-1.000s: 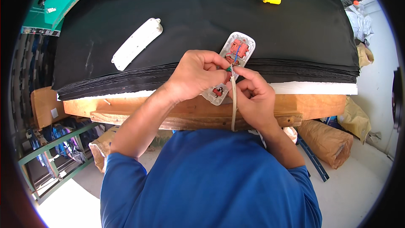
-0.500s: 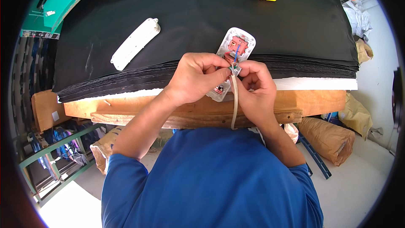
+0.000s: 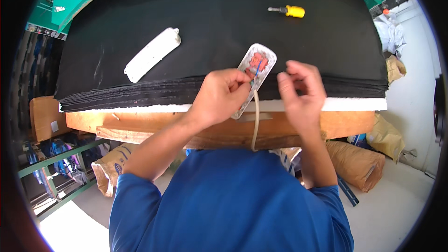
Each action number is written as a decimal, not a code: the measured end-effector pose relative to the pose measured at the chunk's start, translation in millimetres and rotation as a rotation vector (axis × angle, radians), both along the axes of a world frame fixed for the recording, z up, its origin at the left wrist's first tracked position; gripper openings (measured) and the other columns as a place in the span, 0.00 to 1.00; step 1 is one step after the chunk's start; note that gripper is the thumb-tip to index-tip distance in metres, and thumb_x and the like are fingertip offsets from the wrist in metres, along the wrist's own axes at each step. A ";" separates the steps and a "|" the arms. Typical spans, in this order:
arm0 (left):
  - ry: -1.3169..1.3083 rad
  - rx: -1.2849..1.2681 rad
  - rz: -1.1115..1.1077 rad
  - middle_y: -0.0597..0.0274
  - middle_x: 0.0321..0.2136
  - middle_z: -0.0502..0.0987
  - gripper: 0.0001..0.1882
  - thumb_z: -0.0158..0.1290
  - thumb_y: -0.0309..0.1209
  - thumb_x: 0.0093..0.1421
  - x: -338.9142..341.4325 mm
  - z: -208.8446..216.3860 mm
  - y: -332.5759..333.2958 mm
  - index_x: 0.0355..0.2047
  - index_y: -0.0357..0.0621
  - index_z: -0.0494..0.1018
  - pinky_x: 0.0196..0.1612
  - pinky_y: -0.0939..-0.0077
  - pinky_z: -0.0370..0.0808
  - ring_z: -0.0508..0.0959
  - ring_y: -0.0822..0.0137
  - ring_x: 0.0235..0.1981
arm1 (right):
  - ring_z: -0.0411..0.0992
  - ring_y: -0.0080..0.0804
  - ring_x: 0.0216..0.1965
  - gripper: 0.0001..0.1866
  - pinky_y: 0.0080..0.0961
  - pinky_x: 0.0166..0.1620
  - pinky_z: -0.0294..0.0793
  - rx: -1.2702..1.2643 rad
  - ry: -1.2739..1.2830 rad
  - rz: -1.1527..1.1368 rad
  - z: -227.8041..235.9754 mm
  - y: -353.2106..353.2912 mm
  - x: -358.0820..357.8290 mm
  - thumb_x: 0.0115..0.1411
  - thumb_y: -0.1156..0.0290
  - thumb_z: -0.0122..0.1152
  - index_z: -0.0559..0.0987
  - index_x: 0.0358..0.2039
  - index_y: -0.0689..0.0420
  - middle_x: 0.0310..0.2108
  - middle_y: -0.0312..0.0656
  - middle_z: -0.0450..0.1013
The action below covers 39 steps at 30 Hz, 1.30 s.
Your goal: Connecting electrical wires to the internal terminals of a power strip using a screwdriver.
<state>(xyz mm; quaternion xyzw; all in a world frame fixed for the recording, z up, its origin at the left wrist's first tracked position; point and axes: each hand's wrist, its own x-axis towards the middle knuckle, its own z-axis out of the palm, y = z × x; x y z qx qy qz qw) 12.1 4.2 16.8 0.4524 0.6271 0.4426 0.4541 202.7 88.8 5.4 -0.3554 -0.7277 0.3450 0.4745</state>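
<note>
An opened power strip (image 3: 269,58) lies tilted at the table's front edge, its white shell holding reddish-pink inner parts and a blue wire (image 3: 258,67). From its side a whitish cable (image 3: 256,121) hangs down toward my body. My left hand (image 3: 219,95) is closed over the strip's middle, thumb and forefinger pinching a thin wire beside a greenish bit; the fingers hide most of it. Off to the right of the strip, my right hand (image 3: 303,88) is raised and apart from it, thumb and fingers spread with nothing between them.
A long white cover (image 3: 153,55) lies at the left on the stacked black cloth (image 3: 210,28). Farther back at the right is a yellow-handled screwdriver (image 3: 294,11). A wooden ledge (image 3: 130,130) runs along the front. Brown paper rolls (image 3: 354,163) stand at the lower right.
My right hand has let go at the strip and moved right, its fingers opening. The left hand stays pinched at the strip, which now sits slightly lower in view.
</note>
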 end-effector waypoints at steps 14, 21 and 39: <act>0.104 0.024 -0.025 0.75 0.17 0.72 0.05 0.56 0.23 0.67 -11.4 -2.5 3.2 0.39 0.32 0.79 0.21 0.82 0.60 0.65 0.86 0.19 | 0.74 0.44 0.55 0.19 0.31 0.58 0.74 0.233 -0.439 0.124 -13.7 183.7 -10.1 0.61 0.73 0.70 0.81 0.53 0.54 0.51 0.48 0.76; 0.230 0.121 -0.028 0.74 0.16 0.71 0.05 0.56 0.22 0.65 -7.1 1.3 1.9 0.37 0.33 0.80 0.20 0.82 0.60 0.65 0.87 0.19 | 0.75 0.26 0.46 0.17 0.20 0.49 0.76 -0.236 -0.038 0.540 41.0 72.4 55.0 0.59 0.88 0.66 0.82 0.49 0.61 0.46 0.41 0.74; 0.177 0.012 -0.079 0.71 0.16 0.74 0.05 0.54 0.22 0.66 -12.8 3.6 7.4 0.36 0.33 0.79 0.21 0.82 0.64 0.68 0.85 0.18 | 0.74 0.30 0.37 0.19 0.23 0.39 0.75 0.150 -0.165 0.327 20.2 5.3 18.4 0.54 0.86 0.69 0.84 0.46 0.57 0.39 0.42 0.72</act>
